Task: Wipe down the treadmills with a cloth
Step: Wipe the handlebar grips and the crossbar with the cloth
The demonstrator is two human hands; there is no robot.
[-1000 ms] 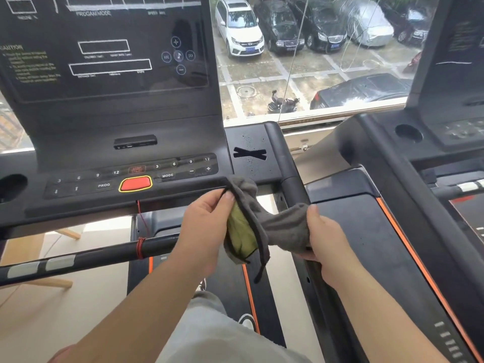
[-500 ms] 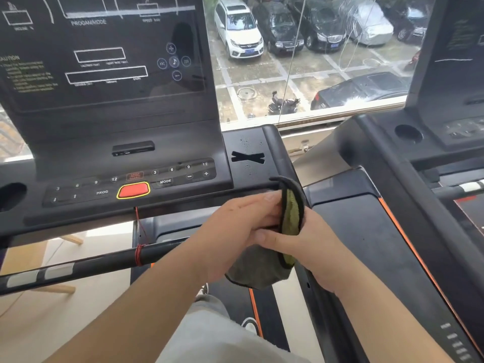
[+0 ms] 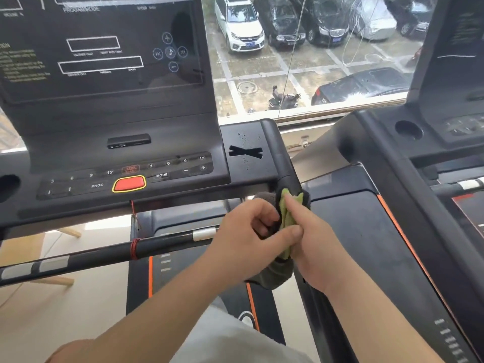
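A grey cloth with a green inner side (image 3: 288, 218) is bunched between both hands just below the right end of the black treadmill console (image 3: 167, 142). My left hand (image 3: 246, 231) grips its grey part with curled fingers. My right hand (image 3: 311, 244) holds the cloth from the right, forefinger stretched along the green fold toward the right handrail (image 3: 285, 176). A grey corner of the cloth hangs below the hands. Small water drops dot the console's right tray (image 3: 248, 142).
A black crossbar with silver sensor bands (image 3: 104, 255) runs left of my hands. A second treadmill (image 3: 408, 210) stands close on the right. The red stop button (image 3: 129, 183) sits on the keypad. A window ahead overlooks parked cars.
The spread cloth was folded together between both hands. The hands then rose slightly toward the right handrail's base, with the green side now showing on top.
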